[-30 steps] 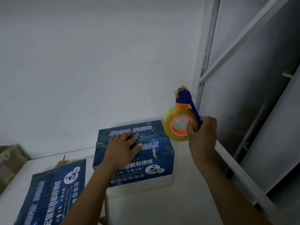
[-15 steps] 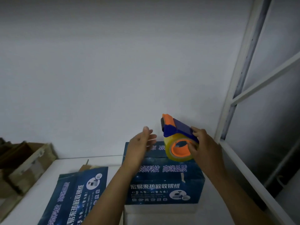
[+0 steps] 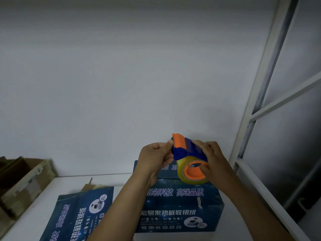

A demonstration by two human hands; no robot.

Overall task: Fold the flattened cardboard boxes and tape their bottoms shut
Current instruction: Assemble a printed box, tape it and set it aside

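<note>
A folded blue printed cardboard box stands on the white table. Above its far edge I hold a blue and orange tape dispenser with a roll of clear tape. My right hand grips the dispenser's handle and the roll. My left hand pinches the dispenser's orange front end, where the tape end would be; the tape end itself is too small to see. A flattened blue box lies on the table to the left.
Brown cardboard boxes sit off the table's left edge. A white wall rises behind the table. A white metal frame with grey panels stands at the right.
My left hand left the box top and came up to the dispenser's front end. My right hand brought the dispenser in from the right to above the box.
</note>
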